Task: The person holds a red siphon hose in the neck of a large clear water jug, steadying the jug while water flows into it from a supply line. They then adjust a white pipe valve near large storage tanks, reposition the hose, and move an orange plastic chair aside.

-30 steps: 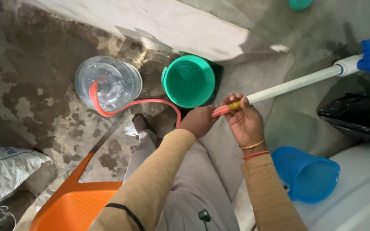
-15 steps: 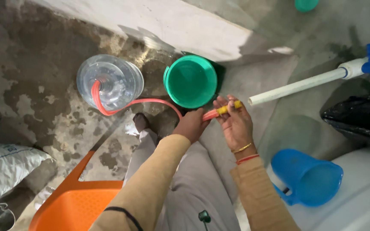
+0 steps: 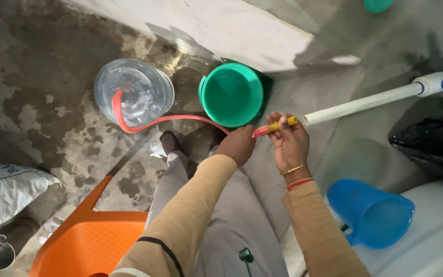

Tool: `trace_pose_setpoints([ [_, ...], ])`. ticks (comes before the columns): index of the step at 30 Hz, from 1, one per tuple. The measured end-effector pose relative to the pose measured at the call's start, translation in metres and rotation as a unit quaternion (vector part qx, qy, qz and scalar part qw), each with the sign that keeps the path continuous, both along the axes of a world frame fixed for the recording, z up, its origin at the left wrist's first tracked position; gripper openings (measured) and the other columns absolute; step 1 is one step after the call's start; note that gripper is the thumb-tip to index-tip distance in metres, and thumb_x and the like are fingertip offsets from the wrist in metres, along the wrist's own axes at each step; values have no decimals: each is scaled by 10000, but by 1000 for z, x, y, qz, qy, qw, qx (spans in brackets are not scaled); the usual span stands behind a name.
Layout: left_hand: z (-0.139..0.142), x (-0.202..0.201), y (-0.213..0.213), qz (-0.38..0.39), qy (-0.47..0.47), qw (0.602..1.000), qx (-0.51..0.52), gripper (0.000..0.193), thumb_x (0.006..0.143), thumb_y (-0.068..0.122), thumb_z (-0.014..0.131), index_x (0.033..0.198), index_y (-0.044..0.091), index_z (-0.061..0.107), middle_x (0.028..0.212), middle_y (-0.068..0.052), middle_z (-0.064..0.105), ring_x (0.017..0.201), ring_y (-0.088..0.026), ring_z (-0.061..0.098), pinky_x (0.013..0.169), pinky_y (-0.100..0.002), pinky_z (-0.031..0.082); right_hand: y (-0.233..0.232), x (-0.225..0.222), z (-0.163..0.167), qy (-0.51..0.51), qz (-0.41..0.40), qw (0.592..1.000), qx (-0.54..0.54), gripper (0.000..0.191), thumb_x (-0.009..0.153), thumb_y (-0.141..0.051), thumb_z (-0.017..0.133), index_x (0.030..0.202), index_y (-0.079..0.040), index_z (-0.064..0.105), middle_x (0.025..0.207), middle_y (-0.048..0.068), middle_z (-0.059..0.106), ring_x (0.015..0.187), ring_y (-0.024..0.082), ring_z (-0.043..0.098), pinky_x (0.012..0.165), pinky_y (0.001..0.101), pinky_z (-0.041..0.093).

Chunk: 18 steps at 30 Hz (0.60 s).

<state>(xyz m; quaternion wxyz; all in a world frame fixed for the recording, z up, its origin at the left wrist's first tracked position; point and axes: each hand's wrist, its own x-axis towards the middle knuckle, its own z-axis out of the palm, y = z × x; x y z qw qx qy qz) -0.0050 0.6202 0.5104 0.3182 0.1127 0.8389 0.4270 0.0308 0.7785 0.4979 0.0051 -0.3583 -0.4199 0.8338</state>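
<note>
Your left hand [image 3: 239, 144] grips the red hose [image 3: 180, 119] just below the green bucket [image 3: 230, 94]; your right hand [image 3: 289, 141] pinches its yellow nozzle [image 3: 281, 124], right of the bucket, near the white pipe [image 3: 365, 104]. The hose's far end sits in the clear jug [image 3: 133, 92], left of the bucket.

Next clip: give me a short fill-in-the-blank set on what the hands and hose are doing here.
1. The red hose runs from the hands into the clear water ____.
2. The right hand pinches a ____ fitting at the hose end.
3. The fitting sits just apart from the end of the ____ pipe.
4. Beside the left hand stands a ____ bucket.

Missing words: jug; yellow; white; green
</note>
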Motion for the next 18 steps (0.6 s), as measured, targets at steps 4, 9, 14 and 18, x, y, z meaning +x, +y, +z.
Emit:
trace_pose_setpoints([
  [4, 0, 2, -22, 8, -9, 1000, 11, 208, 949, 196, 594, 1052, 15, 586, 1000, -253, 694, 960, -441, 665, 818, -551, 520, -18, -1, 17, 16, 35, 999, 17, 142, 1047, -152, 662, 1129, -48, 611, 1144, 124, 696, 1103, 263, 673, 922, 407, 502],
  [9, 11, 16, -65, 71, -59, 996, 7, 206, 916, 241, 644, 1038, 77, 627, 969, -225, 708, 936, -441, 662, 791, -551, 514, -58, -12, 57, -1, 99, 991, 87, 184, 998, -192, 676, 1094, -43, 628, 1069, 102, 715, 1024, 236, 699, 931, 404, 583],
  [14, 36, 33, -103, 140, -32, 986, 81, 260, 907, 278, 665, 1099, 102, 673, 992, -208, 718, 955, -426, 671, 786, -515, 524, -96, -27, 105, 54, 160, 981, 91, 215, 983, -190, 692, 1100, -19, 637, 1073, 109, 727, 1009, 217, 725, 886, 365, 607],
  [18, 55, 42, -129, 189, 0, 979, 73, 253, 916, 303, 694, 1030, 77, 688, 966, -201, 721, 929, -407, 690, 804, -493, 535, -118, -39, 143, 73, 206, 970, 107, 217, 1014, -200, 661, 1103, -4, 640, 1080, 112, 730, 1004, 206, 733, 876, 349, 618],
])
